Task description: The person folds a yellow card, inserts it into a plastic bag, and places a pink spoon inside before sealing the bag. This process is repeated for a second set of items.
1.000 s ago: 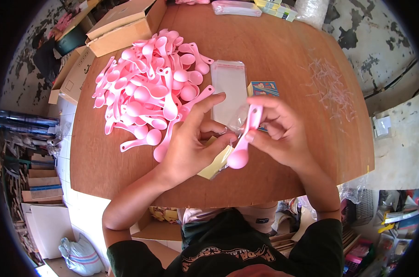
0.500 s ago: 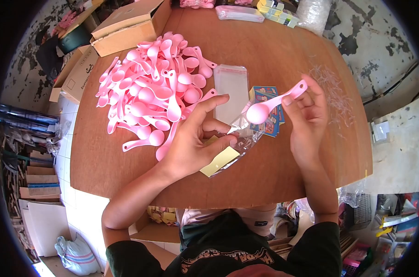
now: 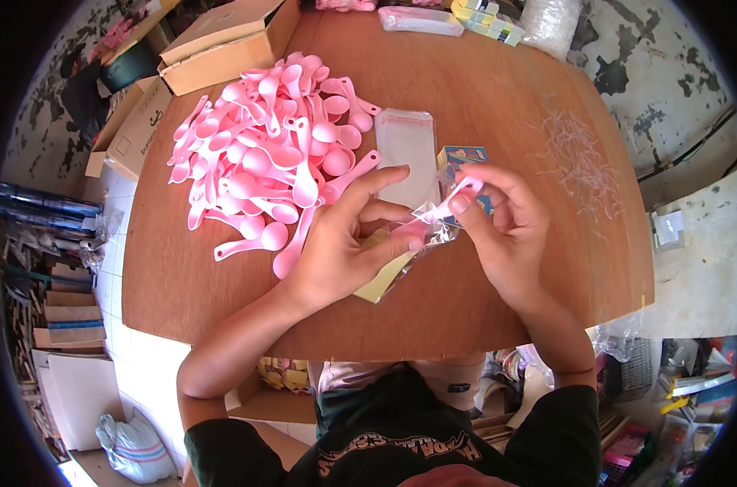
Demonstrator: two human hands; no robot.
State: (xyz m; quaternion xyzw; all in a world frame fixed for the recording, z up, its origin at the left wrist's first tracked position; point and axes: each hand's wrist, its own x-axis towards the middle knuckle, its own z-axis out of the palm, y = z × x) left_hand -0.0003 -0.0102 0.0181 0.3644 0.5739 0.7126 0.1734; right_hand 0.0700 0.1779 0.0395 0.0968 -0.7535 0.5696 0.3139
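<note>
My left hand [image 3: 340,247] pinches a clear plastic bag [image 3: 443,234] with a pale yellow card [image 3: 383,280] inside its lower part. A pink measuring spoon [image 3: 459,196] is held by its handle end in my right hand [image 3: 506,223]. Its bowl end lies in the mouth of the bag, by my left fingertips, partly seen through the film. Just behind my hands are a stack of flat clear bags [image 3: 407,158] and a pile of blue printed cards [image 3: 464,154], the cards partly covered by my right hand. To the left, a big heap of pink spoons [image 3: 259,154] reaches my left wrist.
Thin clear plastic strips [image 3: 583,162] are scattered at the table's right. At the back stand a cardboard box [image 3: 226,53], a packet of clear bags [image 3: 421,21], yellow card bundles [image 3: 488,20] and a clear plastic roll [image 3: 551,26]. The wooden table [image 3: 368,337] has its near edge at my waist.
My right hand has moved left and down with the pink measuring spoon, bringing its bowl from above into the bag's mouth. My left hand stays nearly in place, holding the bag.
</note>
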